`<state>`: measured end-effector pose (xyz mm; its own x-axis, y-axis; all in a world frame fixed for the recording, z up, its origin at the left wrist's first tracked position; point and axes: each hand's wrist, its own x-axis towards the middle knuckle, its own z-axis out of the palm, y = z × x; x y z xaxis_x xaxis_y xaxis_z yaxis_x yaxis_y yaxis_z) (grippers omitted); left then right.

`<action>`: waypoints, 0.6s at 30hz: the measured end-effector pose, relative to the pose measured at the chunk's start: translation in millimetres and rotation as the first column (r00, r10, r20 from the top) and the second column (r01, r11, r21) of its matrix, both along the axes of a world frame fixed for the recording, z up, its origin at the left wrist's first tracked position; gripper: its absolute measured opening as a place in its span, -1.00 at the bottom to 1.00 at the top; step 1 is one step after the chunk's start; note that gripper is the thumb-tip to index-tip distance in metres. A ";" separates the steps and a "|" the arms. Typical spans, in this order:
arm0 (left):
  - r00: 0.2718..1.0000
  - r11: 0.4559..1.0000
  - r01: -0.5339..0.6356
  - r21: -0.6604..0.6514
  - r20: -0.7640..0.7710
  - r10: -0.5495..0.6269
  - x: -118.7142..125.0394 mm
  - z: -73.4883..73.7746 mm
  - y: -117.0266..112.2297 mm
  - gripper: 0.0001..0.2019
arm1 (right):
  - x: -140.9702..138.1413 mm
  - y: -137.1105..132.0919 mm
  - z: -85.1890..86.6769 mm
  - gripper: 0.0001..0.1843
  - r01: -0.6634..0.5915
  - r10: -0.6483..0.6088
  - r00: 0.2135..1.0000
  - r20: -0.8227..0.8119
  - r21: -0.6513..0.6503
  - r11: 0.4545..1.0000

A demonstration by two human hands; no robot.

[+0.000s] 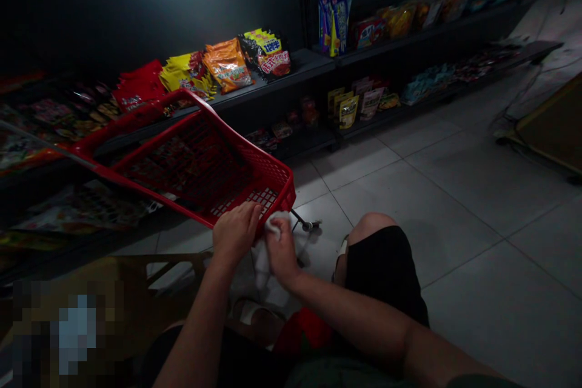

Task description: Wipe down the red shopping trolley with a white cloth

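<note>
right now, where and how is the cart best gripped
Probably by the near side rim of the cart, just left of the left hand. Come from above and curl over it: the cart opens upward, and that long edge is exposed.

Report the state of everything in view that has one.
Red cart: open-topped
Left hand: curled over the cart's rim
White cloth: crumpled, partly hanging down
Right hand: closed on the cloth, at the cart's corner
Orange packets: piled, overlapping
Blue packets: standing upright
Yellow pouches: standing upright
</note>
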<state>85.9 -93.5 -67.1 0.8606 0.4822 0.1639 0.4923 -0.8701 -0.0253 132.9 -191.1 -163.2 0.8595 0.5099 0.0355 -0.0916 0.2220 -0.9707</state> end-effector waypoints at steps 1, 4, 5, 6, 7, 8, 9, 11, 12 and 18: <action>1.000 1.000 -0.004 0.003 0.009 0.004 -0.1 0.0 -0.4 -0.57 | -15.4 -5.5 0.1 -0.77 -0.073 0.073 0.997 0.040 0.009 0.997; 1.000 1.000 0.004 0.026 -0.005 -0.004 -1.1 -0.7 -0.6 -0.59 | -31.9 -15.3 4.1 -0.77 -0.127 0.125 0.988 0.095 0.006 0.992; 1.000 0.999 0.006 0.036 -0.012 -0.005 -1.4 -1.2 -0.4 -0.60 | -27.4 -16.1 5.0 -0.75 -0.110 0.109 0.986 0.125 0.003 0.994; 1.000 0.999 0.008 0.043 -0.017 -0.007 -1.7 -1.8 0.1 -0.61 | -19.5 -16.2 4.6 -0.73 -0.100 0.098 0.981 0.170 0.005 0.995; 1.000 0.999 0.009 0.047 -0.020 -0.008 -2.0 -2.5 0.6 -0.61 | -9.6 -16.0 2.5 -0.70 -0.113 0.107 0.966 0.235 0.012 0.994; 1.000 0.999 0.008 0.049 -0.021 -0.007 -2.3 -3.1 1.2 -0.61 | 1.2 -16.0 -1.3 -0.67 -0.156 0.143 0.939 0.311 0.016 0.988; 1.000 0.999 0.005 0.050 -0.021 -0.004 -2.5 -3.6 1.7 -0.61 | 11.9 -16.4 -6.7 -0.67 -0.211 0.191 0.902 0.386 0.008 0.978; 1.000 0.999 0.003 0.051 -0.029 -0.001 -2.8 -4.2 2.2 -0.61 | 30.8 -18.5 -19.7 -0.73 -0.289 0.275 0.826 0.492 -0.048 0.956; 0.999 0.999 0.005 0.054 -0.035 -0.003 -2.8 -4.3 2.1 -0.60 | 38.6 -19.7 -25.8 -0.78 -0.295 0.292 0.804 0.518 -0.079 0.952; 0.998 0.996 0.046 0.072 -0.056 -0.042 0.8 -2.4 -1.4 -0.59 | 83.6 -12.6 -33.8 -0.68 -0.041 0.052 0.904 0.424 -0.036 0.999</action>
